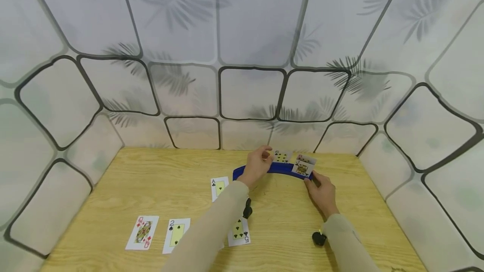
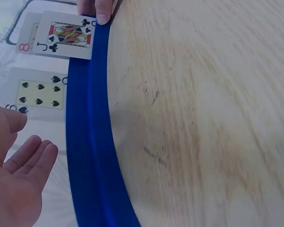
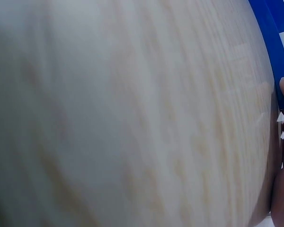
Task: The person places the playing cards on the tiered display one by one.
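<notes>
So your blue card holder (image 1: 280, 168) is just below and right of frame centre, six of spades (image 1: 281, 157) and jack of clubs (image 1: 301, 169) standing in it, a red eight (image 1: 307, 158) behind the jack. Your right hand (image 1: 323, 191) pinches its right end; your left hand (image 1: 258, 165) is released, fingers loose, near the six. Queen of diamonds (image 1: 142, 233) lies lower left on the table (image 1: 280, 238).

Smooth plastic holder (image 2: 85, 142), wood-grained table (image 2: 203, 94)
</notes>
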Motion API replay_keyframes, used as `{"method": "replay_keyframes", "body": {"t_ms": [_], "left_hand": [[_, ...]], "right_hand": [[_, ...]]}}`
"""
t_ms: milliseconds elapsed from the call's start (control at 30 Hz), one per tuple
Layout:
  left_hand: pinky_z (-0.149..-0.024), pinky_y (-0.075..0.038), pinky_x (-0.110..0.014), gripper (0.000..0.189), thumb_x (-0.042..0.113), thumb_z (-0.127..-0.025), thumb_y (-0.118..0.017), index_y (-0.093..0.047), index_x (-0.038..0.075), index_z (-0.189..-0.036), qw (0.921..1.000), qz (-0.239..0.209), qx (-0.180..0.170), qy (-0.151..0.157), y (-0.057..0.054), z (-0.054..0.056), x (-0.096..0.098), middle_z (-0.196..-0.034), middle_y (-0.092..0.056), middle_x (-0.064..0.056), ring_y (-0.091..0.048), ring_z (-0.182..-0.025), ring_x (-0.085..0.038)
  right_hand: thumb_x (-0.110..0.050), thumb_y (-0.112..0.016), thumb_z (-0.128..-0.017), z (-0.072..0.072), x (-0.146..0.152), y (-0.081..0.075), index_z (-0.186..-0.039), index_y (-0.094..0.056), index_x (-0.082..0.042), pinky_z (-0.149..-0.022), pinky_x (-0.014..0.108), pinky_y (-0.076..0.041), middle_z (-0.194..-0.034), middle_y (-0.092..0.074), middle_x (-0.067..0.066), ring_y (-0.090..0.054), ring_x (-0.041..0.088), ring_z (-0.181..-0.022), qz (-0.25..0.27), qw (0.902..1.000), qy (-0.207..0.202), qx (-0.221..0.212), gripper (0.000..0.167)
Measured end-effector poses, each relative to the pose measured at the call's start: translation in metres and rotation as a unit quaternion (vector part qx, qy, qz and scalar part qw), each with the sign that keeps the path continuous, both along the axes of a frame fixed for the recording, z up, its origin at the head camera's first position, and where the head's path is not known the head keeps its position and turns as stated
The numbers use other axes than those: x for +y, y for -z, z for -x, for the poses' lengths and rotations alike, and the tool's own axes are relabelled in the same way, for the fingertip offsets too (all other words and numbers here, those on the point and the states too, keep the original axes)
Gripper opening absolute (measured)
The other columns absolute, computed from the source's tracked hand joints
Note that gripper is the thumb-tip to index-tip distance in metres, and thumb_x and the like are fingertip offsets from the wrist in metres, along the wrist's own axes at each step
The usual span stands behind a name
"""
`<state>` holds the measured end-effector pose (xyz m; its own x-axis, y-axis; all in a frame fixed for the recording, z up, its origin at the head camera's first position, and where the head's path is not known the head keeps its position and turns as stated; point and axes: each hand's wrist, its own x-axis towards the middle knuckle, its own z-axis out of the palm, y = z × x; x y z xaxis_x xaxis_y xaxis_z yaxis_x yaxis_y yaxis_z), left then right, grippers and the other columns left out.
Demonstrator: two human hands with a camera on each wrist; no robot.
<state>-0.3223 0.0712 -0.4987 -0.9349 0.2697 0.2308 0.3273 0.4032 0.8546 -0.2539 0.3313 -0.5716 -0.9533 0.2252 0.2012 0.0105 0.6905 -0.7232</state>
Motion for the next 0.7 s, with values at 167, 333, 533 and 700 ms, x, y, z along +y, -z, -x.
{"method": "replay_keyframes", "body": {"t_ms": [167,333,533,700], "left_hand": [[-0.093,-0.063,-0.037,0.037,0.012,-0.106,-0.063,-0.063,0.008,-0.142,0.9998,-0.014,0.015,-0.003,-0.005,-0.001,-0.016,-0.118,-0.073,-0.013,-0.073,-0.109,-0.027],[-0.090,-0.063,-0.038,0.033,0.012,-0.105,-0.065,-0.067,0.013,-0.137,0.9993,-0.018,0.017,-0.028,-0.006,-0.006,-0.038,-0.112,-0.075,-0.010,-0.074,-0.104,-0.025],[-0.093,-0.062,-0.045,0.029,0.014,-0.103,-0.068,-0.070,0.012,-0.132,0.9980,-0.001,0.026,-0.057,-0.007,-0.013,-0.069,-0.112,-0.076,-0.012,-0.073,-0.107,-0.029],[-0.097,-0.059,-0.052,0.033,0.015,-0.102,-0.070,-0.069,0.010,-0.134,0.9967,0.029,0.038,-0.066,-0.007,-0.019,-0.096,-0.120,-0.075,-0.017,-0.070,-0.116,-0.035]], "right_hand": [[-0.024,-0.065,-0.104,-0.001,-0.001,-0.001,-0.151,-0.053,0.003,-0.123,0.061,-0.035,-0.151,-0.053,0.032,-0.047,0.050,-0.143,0.002,1.0000,-0.001,-0.002,0.055],[-0.025,-0.065,-0.105,-0.001,0.000,-0.001,-0.152,-0.051,0.002,-0.124,0.060,-0.035,-0.152,-0.052,0.032,-0.046,0.049,-0.145,0.003,0.9999,-0.002,-0.013,0.056],[-0.025,-0.065,-0.105,-0.001,0.000,-0.002,-0.152,-0.052,0.003,-0.123,0.061,-0.035,-0.152,-0.053,0.031,-0.047,0.049,-0.144,-0.001,1.0000,0.001,-0.006,0.056],[-0.026,-0.064,-0.105,-0.002,-0.002,-0.005,-0.153,-0.051,0.002,-0.124,0.061,-0.033,-0.153,-0.052,0.031,-0.045,0.049,-0.145,0.000,0.9998,0.001,-0.020,0.057]]}}
